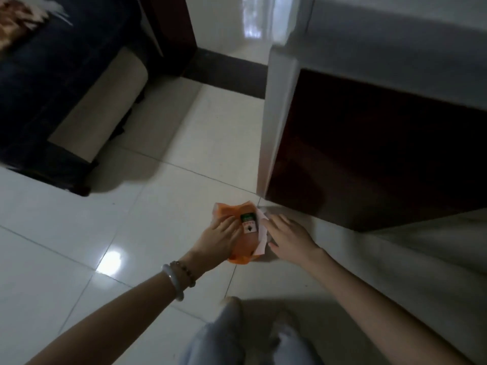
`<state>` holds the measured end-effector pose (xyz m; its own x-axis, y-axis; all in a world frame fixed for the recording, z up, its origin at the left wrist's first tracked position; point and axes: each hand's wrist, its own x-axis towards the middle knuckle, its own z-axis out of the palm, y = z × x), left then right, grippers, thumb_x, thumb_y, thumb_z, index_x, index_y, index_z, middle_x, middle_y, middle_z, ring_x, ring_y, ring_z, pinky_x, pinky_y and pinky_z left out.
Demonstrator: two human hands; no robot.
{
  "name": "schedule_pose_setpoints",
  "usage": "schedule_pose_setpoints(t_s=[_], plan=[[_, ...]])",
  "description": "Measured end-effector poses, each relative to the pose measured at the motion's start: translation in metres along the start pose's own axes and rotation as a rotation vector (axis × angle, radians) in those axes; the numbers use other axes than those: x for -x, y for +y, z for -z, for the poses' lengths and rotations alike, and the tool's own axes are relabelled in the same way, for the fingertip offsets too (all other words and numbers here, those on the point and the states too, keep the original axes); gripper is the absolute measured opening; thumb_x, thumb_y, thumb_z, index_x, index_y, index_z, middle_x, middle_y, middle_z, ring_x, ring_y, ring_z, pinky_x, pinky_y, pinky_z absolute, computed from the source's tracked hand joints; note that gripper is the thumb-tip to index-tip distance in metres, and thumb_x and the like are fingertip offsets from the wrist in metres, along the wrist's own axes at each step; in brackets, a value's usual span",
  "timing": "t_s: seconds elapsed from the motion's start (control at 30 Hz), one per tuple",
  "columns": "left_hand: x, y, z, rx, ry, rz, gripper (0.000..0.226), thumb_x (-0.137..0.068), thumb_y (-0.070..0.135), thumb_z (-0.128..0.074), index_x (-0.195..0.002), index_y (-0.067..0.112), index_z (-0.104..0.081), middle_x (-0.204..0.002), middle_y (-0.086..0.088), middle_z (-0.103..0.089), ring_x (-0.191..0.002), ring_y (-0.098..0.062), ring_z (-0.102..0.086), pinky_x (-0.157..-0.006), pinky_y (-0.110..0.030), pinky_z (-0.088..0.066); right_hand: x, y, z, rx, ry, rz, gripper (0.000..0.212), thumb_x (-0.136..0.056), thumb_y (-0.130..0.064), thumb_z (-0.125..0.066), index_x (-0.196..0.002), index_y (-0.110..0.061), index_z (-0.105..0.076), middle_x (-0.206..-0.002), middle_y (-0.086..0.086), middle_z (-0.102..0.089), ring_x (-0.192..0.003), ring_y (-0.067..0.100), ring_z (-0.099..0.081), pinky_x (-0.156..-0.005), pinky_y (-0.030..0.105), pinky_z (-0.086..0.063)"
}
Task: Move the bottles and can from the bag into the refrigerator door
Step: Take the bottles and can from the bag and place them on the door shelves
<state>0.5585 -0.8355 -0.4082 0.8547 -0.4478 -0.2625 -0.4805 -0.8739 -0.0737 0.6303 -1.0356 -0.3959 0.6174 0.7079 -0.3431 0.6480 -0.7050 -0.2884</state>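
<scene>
An orange plastic bag (241, 233) lies on the pale tiled floor (131, 233), just near of the bottom corner of a white refrigerator door (276, 122) that stands edge-on at the right of centre. Both bare hands reach down to it from the near side. The left hand (218, 241) lies against the bag's left side, fingers spread and pressed on the orange plastic, the grip laid on it rather than closed around it. The right hand (288, 237) is at the bag's right edge, fingers extended and apart, its fingertips touching a white strip (261, 233) of paper or plastic that runs along that edge; it clasps nothing that can be seen.

The bag is thin, crumpled and partly see-through, its far end bunched into loose folds. Through or atop the plastic, between the 2 hands, shows 1 item with a green and white label (247, 219) bearing dark marks; whether it is a bottle or a can cannot be told, and the print is too blurred to read.

The left wrist wears a pale bangle (174, 281) and a beaded bracelet (184, 272). Pale blue jeans (224, 335) fill the near centre. To the right of the white door is a dark brown panel (369, 154). A dark sofa (52, 88) with a beige front sits at the far left.
</scene>
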Motion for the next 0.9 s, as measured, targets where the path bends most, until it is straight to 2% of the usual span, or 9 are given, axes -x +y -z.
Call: schedule_pose_setpoints(t_s=[0.07, 0.2, 0.33, 0.5, 0.6, 0.7, 0.77, 0.83, 0.9], plan=[[-0.023, -0.007, -0.062, -0.019, -0.017, -0.006, 0.066, -0.064, 0.034, -0.080, -0.120, 0.008, -0.058, -0.121, -0.012, -0.062, -0.114, -0.029, -0.056, -0.102, -0.045, -0.037, -0.038, 0.016, -0.050, 0.022, 0.009, 0.052, 0.050, -0.084, -0.018, -0.056, -0.131, -0.009, -0.041, -0.134, 0.014, -0.045, -0.124, 0.030, -0.040, -0.099, 0.038, -0.039], [-0.066, -0.021, -0.157, 0.009, 0.006, -0.021, 0.047, -0.072, 0.025, -0.073, -0.114, 0.008, -0.062, -0.114, -0.012, -0.065, -0.109, -0.030, -0.059, -0.097, -0.046, -0.045, -0.104, 0.046, -0.136, 0.081, 0.029, 0.154, 0.043, -0.080, -0.015, -0.057, -0.121, -0.010, -0.049, -0.124, 0.013, -0.052, -0.118, 0.031, -0.046, -0.091, 0.039, -0.043], [-0.095, -0.035, -0.237, -0.027, 0.011, -0.030, 0.045, -0.071, 0.023, -0.074, -0.112, 0.011, -0.063, -0.116, -0.011, -0.064, -0.110, -0.028, -0.059, -0.097, -0.045, -0.046, -0.154, 0.068, -0.201, 0.154, 0.023, 0.250, 0.037, -0.075, -0.011, -0.059, -0.111, -0.011, -0.053, -0.111, 0.010, -0.056, -0.107, 0.029, -0.051, -0.084, 0.039, -0.048], [-0.119, -0.037, -0.307, -0.140, -0.199, -0.093, 0.027, -0.065, 0.025, -0.076, -0.091, 0.023, -0.070, -0.099, 0.001, -0.070, -0.096, -0.018, -0.063, -0.090, -0.034, -0.049, -0.200, 0.087, -0.259, 0.318, -0.023, 0.364, 0.030, -0.074, -0.010, -0.060, -0.103, -0.014, -0.057, -0.103, 0.008, -0.059, -0.099, 0.029, -0.054, -0.091, 0.047, -0.044], [-0.129, -0.038, -0.331, -0.120, -0.270, -0.085, 0.008, -0.074, 0.018, -0.067, -0.080, 0.022, -0.069, -0.087, 0.002, -0.070, -0.083, -0.019, -0.064, -0.079, -0.031, -0.053, -0.215, 0.090, -0.275, 0.400, -0.128, 0.425, 0.021, -0.078, -0.008, -0.060, -0.099, -0.013, -0.058, -0.097, 0.010, -0.058, -0.091, 0.029, -0.054, -0.084, 0.050, -0.046], [-0.133, -0.041, -0.341, -0.142, -0.356, -0.127, 0.015, -0.085, 0.010, -0.052, -0.093, 0.013, -0.065, -0.100, -0.007, -0.065, -0.096, -0.028, -0.059, -0.088, -0.038, -0.047, -0.224, 0.091, -0.291, 0.492, -0.223, 0.475, 0.022, -0.086, -0.007, -0.052, -0.107, -0.010, -0.058, -0.110, 0.014, -0.057, -0.100, 0.031, -0.051, -0.078, 0.045, -0.048], [-0.126, -0.043, -0.345, -0.193, -0.427, -0.108, 0.009, -0.083, 0.018, -0.060, -0.088, 0.021, -0.067, -0.095, 0.002, -0.067, -0.093, -0.021, -0.061, -0.085, -0.033, -0.047, -0.228, 0.092, -0.300, 0.581, -0.293, 0.491, 0.029, -0.086, -0.007, -0.053, -0.115, -0.012, -0.056, -0.120, 0.013, -0.055, -0.109, 0.031, -0.048, -0.085, 0.045, -0.047], [-0.119, -0.046, -0.349, -0.181, -0.364, -0.004, 0.007, -0.074, 0.033, -0.070, -0.080, 0.030, -0.069, -0.086, 0.011, -0.069, -0.084, -0.011, -0.064, -0.077, -0.027, -0.049, -0.230, 0.091, -0.305, 0.710, -0.346, 0.541, 0.035, -0.084, -0.010, -0.058, -0.118, -0.015, -0.053, -0.125, 0.010, -0.052, -0.115, 0.030, -0.043, -0.094, 0.046, -0.042], [-0.117, -0.046, -0.348, -0.112, -0.356, -0.055, 0.013, -0.084, 0.024, -0.060, -0.094, 0.018, -0.067, -0.099, 0.000, -0.068, -0.096, -0.019, -0.061, -0.086, -0.032, -0.045, -0.232, 0.091, -0.309, 0.846, -0.356, 0.581, 0.039, -0.081, -0.016, -0.063, -0.118, -0.019, -0.052, -0.127, 0.007, -0.051, -0.118, 0.028, -0.042, -0.099, 0.048, -0.038]])
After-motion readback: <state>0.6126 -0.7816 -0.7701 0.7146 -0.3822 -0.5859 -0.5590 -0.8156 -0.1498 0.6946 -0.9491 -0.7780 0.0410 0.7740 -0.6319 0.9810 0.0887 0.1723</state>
